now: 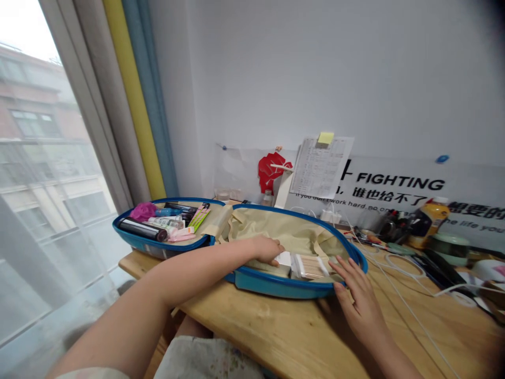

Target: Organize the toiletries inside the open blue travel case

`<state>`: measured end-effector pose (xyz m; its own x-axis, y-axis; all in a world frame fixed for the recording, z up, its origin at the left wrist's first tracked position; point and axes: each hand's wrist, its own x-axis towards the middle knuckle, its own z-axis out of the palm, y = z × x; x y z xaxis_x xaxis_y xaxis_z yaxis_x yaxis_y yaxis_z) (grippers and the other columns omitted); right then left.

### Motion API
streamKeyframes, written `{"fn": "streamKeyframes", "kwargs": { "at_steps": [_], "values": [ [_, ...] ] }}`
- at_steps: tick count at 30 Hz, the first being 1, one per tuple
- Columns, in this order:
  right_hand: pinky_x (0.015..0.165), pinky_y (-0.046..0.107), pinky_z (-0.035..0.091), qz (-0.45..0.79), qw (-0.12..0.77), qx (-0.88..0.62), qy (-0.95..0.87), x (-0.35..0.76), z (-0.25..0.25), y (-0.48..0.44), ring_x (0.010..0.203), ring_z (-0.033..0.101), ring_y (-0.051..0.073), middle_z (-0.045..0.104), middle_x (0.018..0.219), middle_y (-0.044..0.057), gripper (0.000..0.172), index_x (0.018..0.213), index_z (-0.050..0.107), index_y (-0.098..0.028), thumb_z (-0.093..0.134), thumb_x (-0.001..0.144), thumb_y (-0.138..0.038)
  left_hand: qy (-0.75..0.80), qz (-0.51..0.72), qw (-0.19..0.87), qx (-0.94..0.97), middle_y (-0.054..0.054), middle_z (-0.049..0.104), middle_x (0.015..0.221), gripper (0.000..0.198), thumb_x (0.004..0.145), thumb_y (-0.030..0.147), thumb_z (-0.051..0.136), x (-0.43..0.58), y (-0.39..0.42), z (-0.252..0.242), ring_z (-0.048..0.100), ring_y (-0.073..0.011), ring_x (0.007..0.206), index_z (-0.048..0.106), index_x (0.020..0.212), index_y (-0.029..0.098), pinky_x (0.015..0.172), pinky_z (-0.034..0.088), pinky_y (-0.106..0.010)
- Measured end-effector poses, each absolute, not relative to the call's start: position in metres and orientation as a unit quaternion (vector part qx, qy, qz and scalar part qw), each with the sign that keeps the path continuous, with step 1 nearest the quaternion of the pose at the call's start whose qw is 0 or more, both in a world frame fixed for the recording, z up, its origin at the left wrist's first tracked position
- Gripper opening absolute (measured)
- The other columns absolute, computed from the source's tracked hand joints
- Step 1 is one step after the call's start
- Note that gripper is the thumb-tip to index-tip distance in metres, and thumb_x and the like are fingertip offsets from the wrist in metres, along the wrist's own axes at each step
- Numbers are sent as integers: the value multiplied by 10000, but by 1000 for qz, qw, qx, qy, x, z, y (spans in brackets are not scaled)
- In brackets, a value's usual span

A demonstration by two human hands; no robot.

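A blue hard-shell case point(272, 284) with a beige lining lies open on the wooden table. My left hand point(266, 249) reaches into its right half, fingers closed at a small white box point(283, 261). Beside the box lies a clear pack of cotton swabs point(311, 267). My right hand point(357, 297) rests at the case's right rim with its fingers spread, the fingertips close to the swab pack. In the left half are a black cylinder point(142, 229), a pink mesh bundle point(142, 211), several tubes and a green-and-pink packet point(199, 218).
Right of the case, white cables point(402, 295) run over the wooden table point(272, 326). Farther right stand a yellow bottle point(432, 221), a green lidded jar point(450, 247) and clutter. A curtained window is at left; a poster point(398, 184) hangs on the wall behind.
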<state>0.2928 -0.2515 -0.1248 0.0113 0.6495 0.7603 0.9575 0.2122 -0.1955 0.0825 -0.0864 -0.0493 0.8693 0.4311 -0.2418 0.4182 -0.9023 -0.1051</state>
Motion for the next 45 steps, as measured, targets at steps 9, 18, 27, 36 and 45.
{"fn": "streamKeyframes", "kwargs": {
  "at_steps": [9,18,27,36,45],
  "values": [
    [981,501,432,-216,394,-581,-679,295,-126,-248,1294,429,287,562,1309,70,386,1203,563,-242,366,907,-391,-309,-90,-54,-945,-25,651,1181,431,919,399,396,30,-70,-22,598,-190,1074,472,1319,256,883,446,-277],
    [961,472,445,-251,384,-569,-682,297,-128,-245,1271,454,281,574,1290,72,390,1233,544,-241,359,917,-375,-477,-39,78,-874,7,608,1268,571,778,115,380,-155,-40,4,549,-173,1158,504,1311,278,1006,380,-300],
    [961,484,435,-268,385,-559,-684,299,-131,-243,1273,447,299,566,1293,88,407,1250,532,-227,350,925,-390,-583,207,104,-779,-38,452,1428,709,605,100,550,-250,-36,3,345,-314,1332,548,1263,362,1079,221,-543],
    [984,478,428,-244,390,-570,-680,300,-132,-243,1279,440,289,564,1295,87,406,1226,557,-224,363,913,-395,-577,161,85,-796,-117,604,1229,603,611,174,570,-261,-39,3,516,-309,1170,578,1208,255,971,392,-454],
    [975,485,436,-249,393,-563,-682,297,-128,-245,1275,446,283,567,1294,85,385,1228,546,-227,370,916,-368,-508,-159,-44,-845,-128,572,1248,638,745,523,529,-212,-58,35,538,-281,1133,453,1253,146,995,400,-409]
  ]
}}
